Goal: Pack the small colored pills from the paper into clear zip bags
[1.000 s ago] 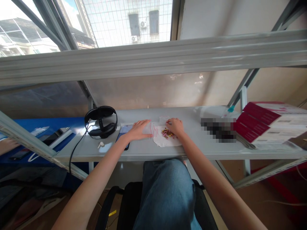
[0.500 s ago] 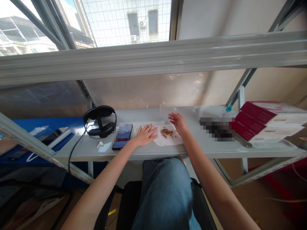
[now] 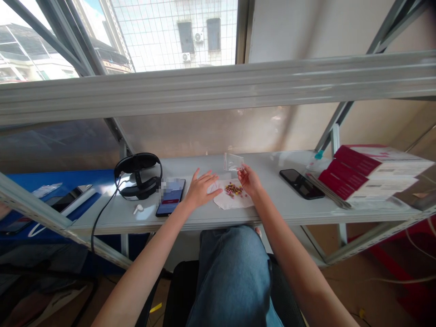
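A small clear plastic bag (image 3: 233,162) is pinched in the fingertips of my right hand (image 3: 251,180), and its body extends to the left. My left hand (image 3: 200,190) is open with the fingers spread. It hovers at the left side of a white paper sheet (image 3: 226,204) and holds nothing. Small multicoloured pieces (image 3: 234,190), too small to name for sure, lie in a loose heap on the sheet between my two hands.
Left on the grey shelf are black headphones (image 3: 139,177), a white earbud (image 3: 138,209) and a tablet-like device (image 3: 170,198). To the right lie a black phone (image 3: 301,184) and stacked dark-red-and-white boxes (image 3: 357,172). A metal beam (image 3: 218,88) crosses above my hands.
My left hand has lifted from lying flat at the sheet's left edge, its fingers now more raised. The clear bag shows more plainly in my right hand. The view has shifted slightly.
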The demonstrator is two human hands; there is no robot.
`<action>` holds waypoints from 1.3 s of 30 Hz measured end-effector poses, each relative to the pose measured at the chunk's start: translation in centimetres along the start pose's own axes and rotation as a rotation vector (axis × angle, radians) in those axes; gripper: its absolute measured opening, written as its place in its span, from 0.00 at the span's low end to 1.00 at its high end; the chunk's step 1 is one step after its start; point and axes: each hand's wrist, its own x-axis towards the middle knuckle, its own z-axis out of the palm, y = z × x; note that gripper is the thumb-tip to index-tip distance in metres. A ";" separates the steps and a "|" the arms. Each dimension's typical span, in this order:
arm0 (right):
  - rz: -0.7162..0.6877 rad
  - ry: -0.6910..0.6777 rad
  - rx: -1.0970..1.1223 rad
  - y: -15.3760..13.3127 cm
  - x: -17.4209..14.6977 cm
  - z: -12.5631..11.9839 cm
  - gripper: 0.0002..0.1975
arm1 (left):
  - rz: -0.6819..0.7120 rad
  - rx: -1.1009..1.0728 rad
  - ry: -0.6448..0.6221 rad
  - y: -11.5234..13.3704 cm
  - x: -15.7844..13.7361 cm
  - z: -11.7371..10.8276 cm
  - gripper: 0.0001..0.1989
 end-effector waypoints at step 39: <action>-0.620 -0.096 -1.079 1.9 -1.7 0.7 0.16 | -0.301 -0.630 0.437 0.2 4.0 4.1 0.10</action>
